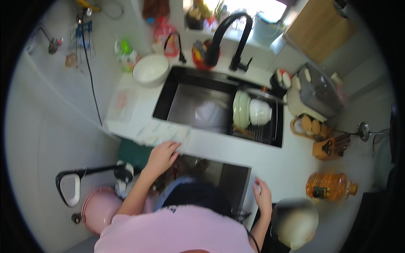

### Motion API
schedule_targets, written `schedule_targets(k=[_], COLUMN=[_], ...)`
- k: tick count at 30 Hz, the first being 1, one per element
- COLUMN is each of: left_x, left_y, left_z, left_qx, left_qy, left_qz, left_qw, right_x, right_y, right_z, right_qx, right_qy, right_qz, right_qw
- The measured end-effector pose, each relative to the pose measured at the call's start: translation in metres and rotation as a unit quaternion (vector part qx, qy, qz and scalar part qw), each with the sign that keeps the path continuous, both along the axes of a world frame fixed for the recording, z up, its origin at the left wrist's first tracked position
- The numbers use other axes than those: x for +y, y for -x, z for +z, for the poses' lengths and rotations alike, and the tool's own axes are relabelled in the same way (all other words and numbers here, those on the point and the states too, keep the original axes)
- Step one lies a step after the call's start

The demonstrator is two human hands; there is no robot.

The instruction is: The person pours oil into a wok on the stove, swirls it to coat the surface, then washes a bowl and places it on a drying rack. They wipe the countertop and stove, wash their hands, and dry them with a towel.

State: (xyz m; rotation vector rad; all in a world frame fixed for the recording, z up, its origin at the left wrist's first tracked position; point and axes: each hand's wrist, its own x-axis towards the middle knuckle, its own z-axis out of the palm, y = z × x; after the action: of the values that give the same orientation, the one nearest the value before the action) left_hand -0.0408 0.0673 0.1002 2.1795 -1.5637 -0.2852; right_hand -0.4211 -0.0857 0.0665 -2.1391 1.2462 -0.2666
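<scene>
My left hand (162, 158) is at the counter's front edge, beside a pale patterned cloth (162, 134) that lies flat there. Its fingers are stretched out, and the fingertips reach the cloth's near edge; I cannot tell whether they press on it. Lower right, my right hand (262, 195) is beside the counter edge with loosely spread fingers and nothing in them. Beyond both hands is a black sink (198, 105). In its right part, a pale green plate (241, 109) stands tilted next to white bowls (260, 112).
A black faucet (244, 38) arches behind the sink. A white bowl (151, 69) and a clear plastic box (122, 104) sit on the left. Along the right are a knife block (329, 147), an oil bottle (327, 186) and a round cream pot (295, 221). A pink bucket (100, 209) stands lower left.
</scene>
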Motion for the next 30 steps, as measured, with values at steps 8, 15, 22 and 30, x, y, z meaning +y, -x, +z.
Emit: schedule_targets(k=[8, 15, 22, 30], left_x=[-0.097, -0.193, -0.271, -0.512], left_y=[-0.061, -0.056, -0.103, -0.192], left_z=[0.061, 0.071, 0.147, 0.223], left_qx=[0.097, 0.238, 0.204, 0.053], left_qy=[0.167, 0.213, 0.297, 0.161], left_qz=[0.054, -0.086, -0.216, -0.155], left_qw=[0.980, 0.944, 0.907, 0.973], right_x=[-0.075, -0.226, -0.399, -0.494], right_y=[-0.059, -0.188, -0.331, -0.372], right_z=[0.084, 0.164, 0.209, 0.192], right_qx=[-0.058, -0.286, -0.156, -0.145], right_qy=[0.033, -0.104, -0.023, -0.006], right_qz=[-0.002, -0.012, -0.011, -0.093], right_qw=[0.998, 0.952, 0.987, 0.985])
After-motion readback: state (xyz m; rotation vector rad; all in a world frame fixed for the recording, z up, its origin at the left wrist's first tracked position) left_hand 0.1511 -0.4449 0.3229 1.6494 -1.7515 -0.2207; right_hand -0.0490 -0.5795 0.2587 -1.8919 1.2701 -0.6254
